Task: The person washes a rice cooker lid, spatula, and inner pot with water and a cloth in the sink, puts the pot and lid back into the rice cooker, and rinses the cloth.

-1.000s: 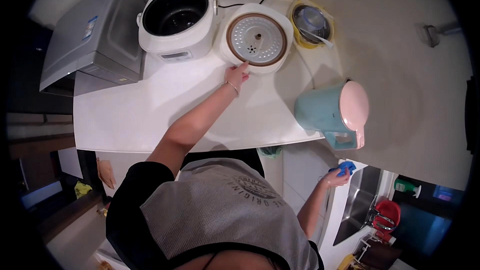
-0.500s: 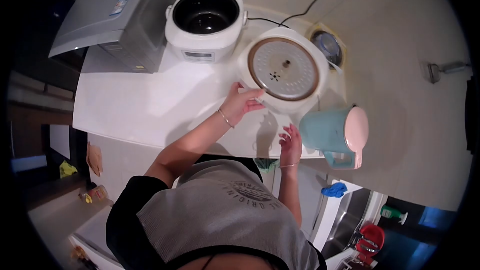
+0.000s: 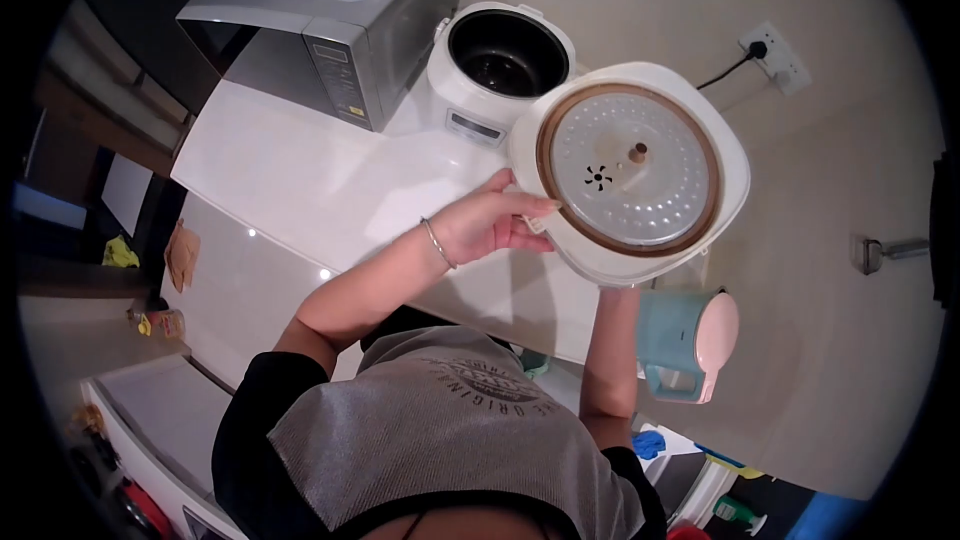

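Observation:
The lid of a rice cooker (image 3: 690, 220) is raised in front of me, its underside up, with a dimmed metal inner plate (image 3: 620, 205) ringed by a brown seal. My left hand (image 3: 500, 223) grips the near-left edge of this lid, thumb on the underside face and fingers below. My right forearm (image 3: 610, 360) reaches up to the near edge, and the lid hides that hand and its fingers. Behind it stands the white rice cooker (image 3: 460, 100), its dark inner pot (image 3: 510, 55) uncovered.
A silver microwave (image 3: 345, 80) sits at the back left of the white counter (image 3: 300, 190). Right of my right forearm is a blue-green jug with a pink lid (image 3: 670, 335). A plugged-in cord (image 3: 735, 68) runs from the wall socket (image 3: 780, 60).
The cooker lid has come up off the counter toward me in my left hand. My right hand has moved from open beside the jug to behind the lid. The view has shifted.

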### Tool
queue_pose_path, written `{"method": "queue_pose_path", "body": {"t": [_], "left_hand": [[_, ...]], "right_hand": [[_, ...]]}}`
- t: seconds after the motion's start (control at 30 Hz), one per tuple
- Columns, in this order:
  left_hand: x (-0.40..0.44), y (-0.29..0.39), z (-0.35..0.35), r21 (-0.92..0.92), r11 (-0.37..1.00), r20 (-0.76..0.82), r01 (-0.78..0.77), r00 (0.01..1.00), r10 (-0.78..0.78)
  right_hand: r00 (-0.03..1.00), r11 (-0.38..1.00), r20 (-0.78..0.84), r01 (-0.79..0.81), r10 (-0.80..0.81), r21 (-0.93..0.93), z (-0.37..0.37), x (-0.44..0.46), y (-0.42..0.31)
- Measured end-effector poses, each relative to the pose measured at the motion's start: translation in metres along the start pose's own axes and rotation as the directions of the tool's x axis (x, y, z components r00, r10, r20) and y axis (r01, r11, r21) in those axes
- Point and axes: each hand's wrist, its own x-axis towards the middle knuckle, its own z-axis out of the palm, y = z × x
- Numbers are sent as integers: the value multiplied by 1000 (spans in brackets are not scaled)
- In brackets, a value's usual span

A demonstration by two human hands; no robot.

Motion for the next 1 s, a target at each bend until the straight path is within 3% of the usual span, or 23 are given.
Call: {"method": "queue_pose_path", "body": {"t": [0.17,0.33,0.47,0.63,0.7,0.73,0.8,0.83,0.87,0.93,1.0], "left_hand": [[10,44,-15,-1,996,99,-87,991,87],[48,98,-39,148,938,117,-313,947,298],[70,153,-60,253,868,204,-428,900,384],[114,203,-80,207,785,119,-584,811,572],[131,216,-82,186,747,93,-638,769,633],[139,218,-85,413,648,5,-640,713,702],[144,220,-83,793,390,-100,-467,533,840],[147,217,-87,675,482,-170,-559,518,838],[147,214,-93,647,540,-223,-538,543,809],[139,205,-109,585,650,-323,-485,595,736],[138,189,-132,617,653,-360,-439,580,730]], "right_hand": [[980,995,192,-27,44,-91,62,60,-19],[939,953,313,-44,141,-300,133,120,-45],[907,867,345,-41,241,-497,175,157,-61],[877,695,327,-10,351,-719,213,188,-64],[875,609,314,28,368,-792,226,200,-58],[878,565,309,55,366,-823,233,206,-53],[897,445,302,138,323,-885,245,218,-39],[906,368,307,190,291,-910,250,225,-29],[933,293,298,233,202,-927,259,226,-18],[900,0,437,437,-15,-900,256,225,4],[831,-190,555,539,-38,-820,240,240,22]]}}
